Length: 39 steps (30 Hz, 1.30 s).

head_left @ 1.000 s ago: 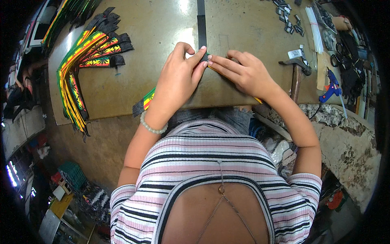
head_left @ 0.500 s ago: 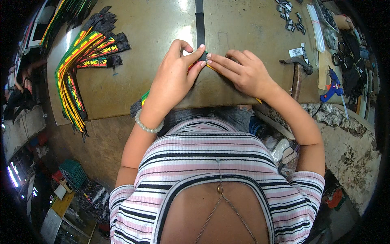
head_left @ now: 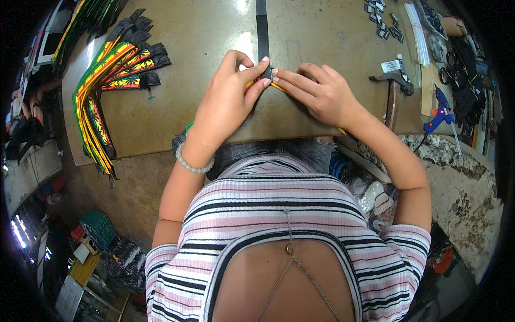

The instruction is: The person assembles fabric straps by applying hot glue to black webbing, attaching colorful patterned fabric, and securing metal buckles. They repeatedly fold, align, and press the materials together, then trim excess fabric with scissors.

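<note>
A long black strap runs from the far edge of the view down to my hands. My left hand pinches its near end between thumb and forefinger. Beneath both hands lies a patterned strap, of which mostly a yellow edge shows. My right hand presses its fingertips on this strap just right of the join; its thumb is hidden. A black mesh end sticks out beside my left wrist. How the two straps meet is mostly covered by my fingers.
A bundle of red, yellow and green patterned straps lies at the left of the table. To the right are a hammer, a blue glue gun, white sticks, scissors and several small black clips.
Both hands stay at the join with nearly the same grip. The view has shifted slightly, and the left hand sits a little farther left.
</note>
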Motion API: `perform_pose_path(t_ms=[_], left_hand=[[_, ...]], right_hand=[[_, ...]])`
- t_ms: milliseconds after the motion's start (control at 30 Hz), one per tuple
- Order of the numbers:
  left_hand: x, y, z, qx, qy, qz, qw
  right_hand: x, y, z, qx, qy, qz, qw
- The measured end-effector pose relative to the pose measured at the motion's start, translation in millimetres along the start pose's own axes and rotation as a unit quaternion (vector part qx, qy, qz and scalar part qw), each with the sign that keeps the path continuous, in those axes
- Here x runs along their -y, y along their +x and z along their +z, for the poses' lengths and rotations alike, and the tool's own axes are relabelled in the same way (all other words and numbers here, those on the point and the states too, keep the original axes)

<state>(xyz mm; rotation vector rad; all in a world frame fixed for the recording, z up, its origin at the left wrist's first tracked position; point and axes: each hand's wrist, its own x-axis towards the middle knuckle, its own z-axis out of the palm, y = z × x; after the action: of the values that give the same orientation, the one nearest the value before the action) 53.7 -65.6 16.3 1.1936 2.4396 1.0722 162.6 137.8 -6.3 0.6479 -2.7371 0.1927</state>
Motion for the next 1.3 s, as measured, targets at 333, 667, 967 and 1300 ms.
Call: perform_pose_path(t_ms=[333, 667, 967, 1300], left_hand=[[1.3, 1.7, -1.8, 0.006, -0.011, 0.004, 1.000], [0.7, 26.3, -15.0, 0.101, -0.027, -0.054, 0.993], [11.9, 18.9, -18.6, 0.071, -0.067, -0.002, 0.995], [10.8, -45.5, 13.9, -0.196, 0.001, 0.030, 0.980]], right_hand=[[0.9, -3.9, 2.4, 0.010, -0.012, 0.009, 1.000], [13.7, -21.6, -47.1, -0.058, 0.064, 0.353, 0.932], [18.9, -146.9, -70.0, -0.041, -0.028, 0.663, 0.747], [102.9, 11.9, -48.8, -0.152, 0.061, 0.305, 0.938]])
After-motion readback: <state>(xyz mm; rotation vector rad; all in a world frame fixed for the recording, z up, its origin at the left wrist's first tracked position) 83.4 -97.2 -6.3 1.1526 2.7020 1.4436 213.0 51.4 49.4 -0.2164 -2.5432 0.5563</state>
